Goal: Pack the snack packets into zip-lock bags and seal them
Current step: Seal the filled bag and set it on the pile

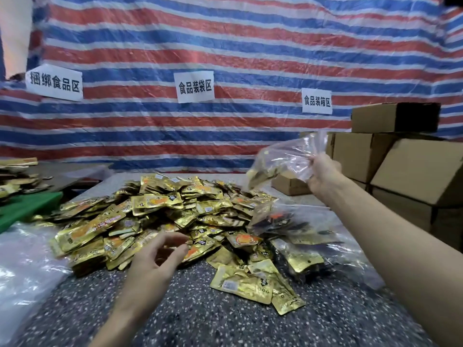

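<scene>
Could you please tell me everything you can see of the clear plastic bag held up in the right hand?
The clear plastic bag is thin, glossy and crumpled. The right hand grips its gathered right end, holding it in the air beyond the packet pile, in front of the cardboard boxes. It tilts down to the left, where a few gold packets sag inside. Its zip cannot be made out.

Signs (195, 86) on tarp (250, 46) read 捆绑食品区, 食品装袋区, 食品装箱区
</scene>
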The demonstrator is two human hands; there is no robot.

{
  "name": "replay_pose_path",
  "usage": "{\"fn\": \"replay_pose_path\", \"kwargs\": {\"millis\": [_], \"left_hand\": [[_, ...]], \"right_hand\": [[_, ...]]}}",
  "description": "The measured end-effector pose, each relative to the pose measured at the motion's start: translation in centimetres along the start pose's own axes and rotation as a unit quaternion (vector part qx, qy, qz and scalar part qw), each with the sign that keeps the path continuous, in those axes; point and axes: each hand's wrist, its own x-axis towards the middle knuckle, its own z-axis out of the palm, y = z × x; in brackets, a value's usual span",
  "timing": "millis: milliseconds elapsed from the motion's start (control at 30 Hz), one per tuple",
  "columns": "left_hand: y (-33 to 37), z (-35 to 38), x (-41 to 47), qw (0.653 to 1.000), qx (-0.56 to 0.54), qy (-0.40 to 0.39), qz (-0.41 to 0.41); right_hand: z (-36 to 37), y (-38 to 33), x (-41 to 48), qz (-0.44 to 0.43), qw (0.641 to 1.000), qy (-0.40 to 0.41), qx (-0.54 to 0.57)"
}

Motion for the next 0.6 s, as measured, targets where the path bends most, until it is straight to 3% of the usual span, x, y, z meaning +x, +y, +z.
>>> {"fn": "replay_pose_path", "kwargs": {"millis": [67, 167, 367, 467, 600], "left_hand": [[-0.3, 0.0, 0.0, 1.0, 0.009, -0.014, -0.003], [-0.7, 0.5, 0.1, 1.0, 0.016, -0.023, -0.007], [-0.9, 1.2, 0.2, 0.999, 0.022, -0.04, -0.028], [-0.6, 1.3, 0.0, 0.999, 0.019, -0.031, -0.034], [-0.3, 1.3, -0.6, 0.998, 0.032, -0.031, -0.042]], "right_hand": [[-2.2, 1.6, 1.3, 0.017, 0.997, 0.046, -0.061], [-5.4, 5.4, 1.0, 0.072, 0.979, 0.011, -0.189], [-6.8, 6.3, 0.9, 0.118, 0.977, -0.005, -0.175], [-5.9, 6.0, -0.7, 0.15, 0.959, -0.097, -0.219], [-3.2, 9.6, -5.3, 0.119, 0.913, -0.273, -0.28]]}}
